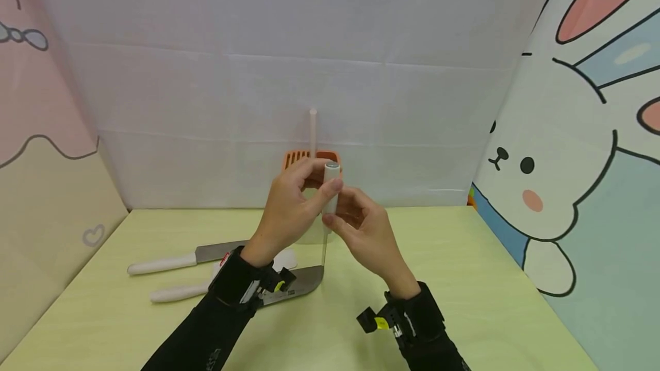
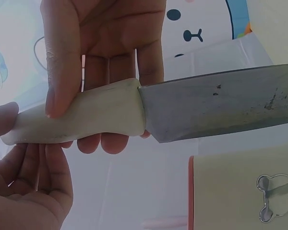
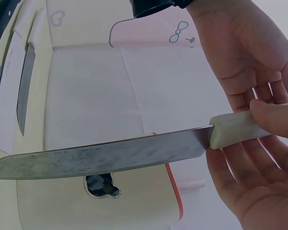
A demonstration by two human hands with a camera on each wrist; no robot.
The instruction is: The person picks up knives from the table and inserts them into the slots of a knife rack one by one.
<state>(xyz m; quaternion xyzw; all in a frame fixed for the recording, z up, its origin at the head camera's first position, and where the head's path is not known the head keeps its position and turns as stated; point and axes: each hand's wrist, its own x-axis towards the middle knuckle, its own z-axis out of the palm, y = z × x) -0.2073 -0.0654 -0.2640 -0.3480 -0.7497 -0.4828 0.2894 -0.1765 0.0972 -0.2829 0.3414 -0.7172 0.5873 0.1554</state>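
Note:
A kitchen knife with an off-white handle (image 1: 331,173) is held upright in front of me, its blade (image 3: 110,158) pointing down and seen edge-on from the head. My left hand (image 1: 289,205) pinches the upper part of the handle near its butt end, thumb on the near side. My right hand (image 1: 368,233) pinches the handle lower down, nearer the blade. In the left wrist view, fingers of the right hand (image 2: 105,43) pass behind the handle. Dark specks mark the blade. Behind the hands stands a cream knife holder (image 2: 230,191) with a bear-shaped cutout, partly hidden.
The holder has an orange slotted top (image 1: 296,156), with a pale rod (image 1: 313,130) rising from it. On the table's left lie a white-handled knife (image 1: 162,265), another white handle (image 1: 177,293) and a broad blade (image 1: 304,282), partly under the left arm. A white curtain (image 1: 258,96) hangs behind.

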